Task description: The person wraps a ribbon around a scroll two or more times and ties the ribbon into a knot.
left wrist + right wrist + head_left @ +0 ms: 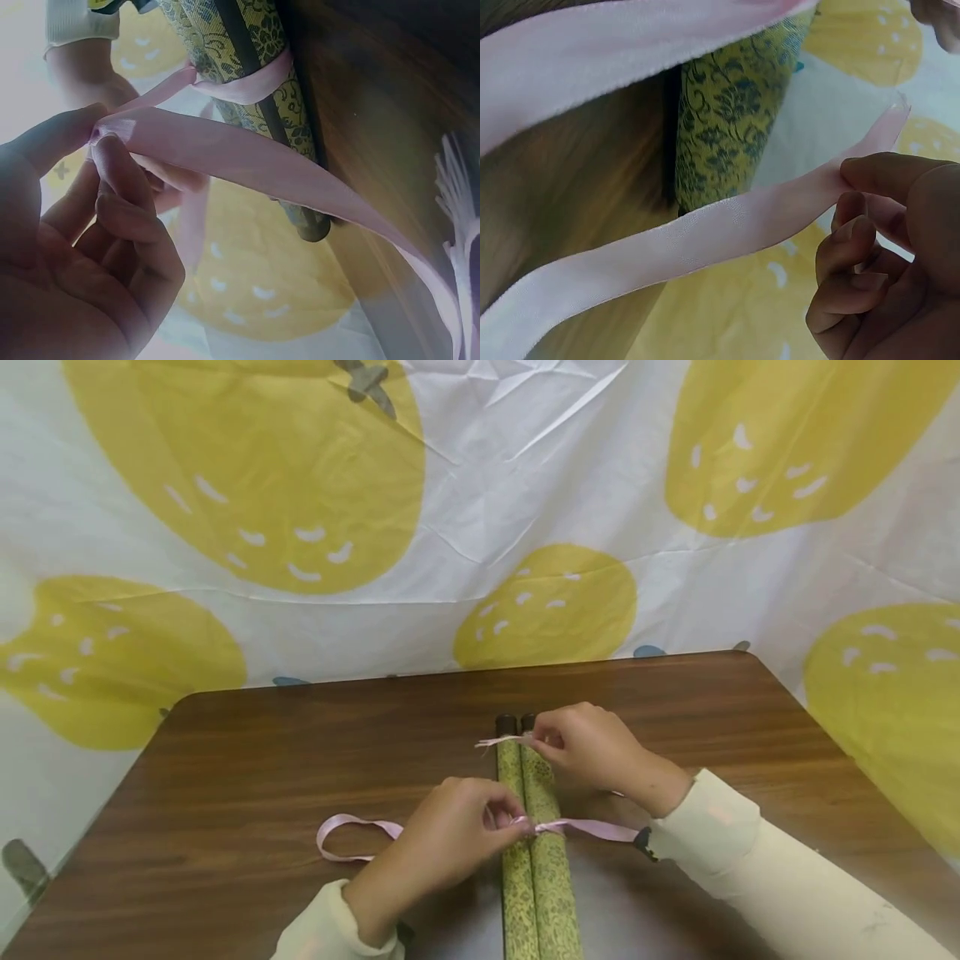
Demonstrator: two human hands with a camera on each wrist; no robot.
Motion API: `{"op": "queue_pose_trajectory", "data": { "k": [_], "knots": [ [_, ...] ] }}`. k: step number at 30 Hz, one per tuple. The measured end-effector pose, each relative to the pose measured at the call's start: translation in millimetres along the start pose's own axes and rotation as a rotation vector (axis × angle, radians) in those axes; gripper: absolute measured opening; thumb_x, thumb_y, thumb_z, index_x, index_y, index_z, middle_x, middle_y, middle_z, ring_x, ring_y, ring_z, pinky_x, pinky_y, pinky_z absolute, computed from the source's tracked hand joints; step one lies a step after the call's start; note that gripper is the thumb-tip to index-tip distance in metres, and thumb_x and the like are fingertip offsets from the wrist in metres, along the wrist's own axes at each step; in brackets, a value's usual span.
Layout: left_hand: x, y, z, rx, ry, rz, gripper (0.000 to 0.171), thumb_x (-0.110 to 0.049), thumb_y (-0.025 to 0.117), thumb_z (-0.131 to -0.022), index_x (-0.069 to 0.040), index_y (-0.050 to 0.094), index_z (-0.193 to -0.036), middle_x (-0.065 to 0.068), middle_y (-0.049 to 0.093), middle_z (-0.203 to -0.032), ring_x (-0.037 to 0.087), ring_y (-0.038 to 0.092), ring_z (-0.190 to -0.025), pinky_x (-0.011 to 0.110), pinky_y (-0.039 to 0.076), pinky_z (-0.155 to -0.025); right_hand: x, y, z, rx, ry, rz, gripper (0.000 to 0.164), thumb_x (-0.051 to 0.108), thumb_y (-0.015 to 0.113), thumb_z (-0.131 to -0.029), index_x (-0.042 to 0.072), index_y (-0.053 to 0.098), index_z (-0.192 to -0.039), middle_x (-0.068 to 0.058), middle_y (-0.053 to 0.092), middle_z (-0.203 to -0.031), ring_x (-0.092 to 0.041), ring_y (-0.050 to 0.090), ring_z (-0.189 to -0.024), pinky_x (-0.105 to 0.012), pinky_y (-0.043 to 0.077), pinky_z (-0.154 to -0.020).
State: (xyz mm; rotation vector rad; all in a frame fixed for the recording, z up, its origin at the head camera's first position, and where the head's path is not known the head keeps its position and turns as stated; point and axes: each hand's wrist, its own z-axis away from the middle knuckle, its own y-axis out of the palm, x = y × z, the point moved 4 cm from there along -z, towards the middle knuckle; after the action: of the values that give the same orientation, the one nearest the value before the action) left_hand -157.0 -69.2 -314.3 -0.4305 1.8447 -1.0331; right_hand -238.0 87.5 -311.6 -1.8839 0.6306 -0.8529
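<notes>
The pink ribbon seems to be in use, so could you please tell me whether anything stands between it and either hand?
Nothing visible stands in the way: the left hand pinches the pink ribbon directly, and the right hand pinches it near a free end, with no other object between.

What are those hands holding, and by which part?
Pink ribbon: the right hand pinches it near a loose end, the left hand partway along, near the patterned rolls.
</notes>
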Motion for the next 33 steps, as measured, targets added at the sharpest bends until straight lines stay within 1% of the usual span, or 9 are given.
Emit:
{"op": "queue_pose_trajectory", "data": {
  "k": [3,7,12,16,19,23,26,30,33],
  "knots": [
    [-1.1,1.4,-0.3,-0.002,0.000,0.008,0.010,-0.030,0.073,-0.079,-0.021,0.070,-0.074,-0.012,0.060,-0.062,0.001,0.051,-0.053,0.019,0.045,-0.049,2.6,6.6,-2.3,0.025,-0.001,0.004,0.010,0.025,0.066,-0.086,0.019,0.069,-0.079,0.008,0.057,-0.060,-0.007,0.046,-0.048,-0.026,0.040,-0.041],
    [-2.1,4.3,-0.9,0.022,-0.004,0.033,0.009,-0.029,0.073,-0.079,-0.021,0.071,-0.074,-0.012,0.060,-0.061,0.001,0.051,-0.052,0.018,0.045,-0.048,3.2,16.1,-3.6,0.068,0.010,0.034,0.010,0.027,0.065,-0.086,0.020,0.069,-0.079,0.009,0.057,-0.061,-0.008,0.046,-0.049,-0.027,0.041,-0.042],
    [-1.9,4.5,-2.0,0.027,-0.008,0.036,0.009,-0.028,0.072,-0.079,-0.022,0.071,-0.073,-0.012,0.059,-0.060,0.002,0.050,-0.052,0.018,0.044,-0.048,3.9,23.7,-4.6,0.079,0.003,0.057,0.008,0.025,0.066,-0.084,0.021,0.068,-0.078,0.008,0.055,-0.059,-0.008,0.047,-0.050,-0.028,0.042,-0.042],
    [-0.7,4.2,-1.0,0.038,-0.021,0.025,0.009,-0.029,0.072,-0.079,-0.022,0.071,-0.074,-0.012,0.059,-0.060,0.002,0.050,-0.052,0.018,0.044,-0.047,5.4,25.6,-2.1,0.084,-0.001,0.041,0.005,0.025,0.068,-0.083,0.021,0.070,-0.081,0.009,0.055,-0.057,-0.006,0.047,-0.049,-0.026,0.041,-0.042],
    [0.3,3.7,-0.8,0.036,-0.016,0.026,0.009,-0.029,0.072,-0.079,-0.021,0.071,-0.074,-0.012,0.059,-0.060,0.002,0.050,-0.051,0.018,0.044,-0.047,7.2,22.1,1.8,0.066,-0.003,-0.003,0.008,0.024,0.068,-0.082,0.019,0.071,-0.087,0.009,0.055,-0.056,-0.005,0.046,-0.047,-0.025,0.041,-0.042],
    [1.8,2.0,-1.0,0.022,-0.009,0.033,0.009,-0.028,0.073,-0.078,-0.021,0.070,-0.073,-0.011,0.060,-0.060,0.002,0.051,-0.051,0.019,0.045,-0.047,12.1,12.5,13.3,0.003,-0.009,-0.074,0.013,0.021,0.067,-0.082,0.015,0.072,-0.093,0.010,0.056,-0.056,-0.003,0.046,-0.047,-0.024,0.042,-0.044],
    [2.8,0.3,-1.2,0.019,-0.008,0.036,0.009,-0.027,0.074,-0.078,-0.021,0.071,-0.074,-0.011,0.061,-0.061,0.002,0.051,-0.051,0.019,0.045,-0.047,15.9,5.8,25.8,-0.031,-0.006,-0.131,0.013,0.021,0.067,-0.083,0.014,0.072,-0.093,0.012,0.056,-0.058,-0.002,0.047,-0.050,-0.023,0.043,-0.046],
    [3.2,-2.3,-2.0,0.014,-0.003,0.036,0.009,-0.028,0.074,-0.078,-0.022,0.070,-0.074,-0.011,0.061,-0.061,0.002,0.052,-0.052,0.019,0.045,-0.046,20.6,-0.7,39.5,-0.035,-0.016,-0.187,0.009,0.021,0.068,-0.084,0.015,0.071,-0.089,0.012,0.056,-0.060,-0.002,0.048,-0.051,-0.022,0.044,-0.046],
    [3.0,-3.0,-2.0,0.012,-0.003,0.031,0.009,-0.030,0.074,-0.078,-0.023,0.070,-0.073,-0.012,0.061,-0.061,0.001,0.052,-0.052,0.019,0.045,-0.047,24.8,-4.6,45.7,-0.033,-0.042,-0.211,0.005,0.020,0.068,-0.083,0.015,0.069,-0.085,0.011,0.057,-0.061,-0.002,0.049,-0.051,-0.021,0.045,-0.046]
  ]
}}
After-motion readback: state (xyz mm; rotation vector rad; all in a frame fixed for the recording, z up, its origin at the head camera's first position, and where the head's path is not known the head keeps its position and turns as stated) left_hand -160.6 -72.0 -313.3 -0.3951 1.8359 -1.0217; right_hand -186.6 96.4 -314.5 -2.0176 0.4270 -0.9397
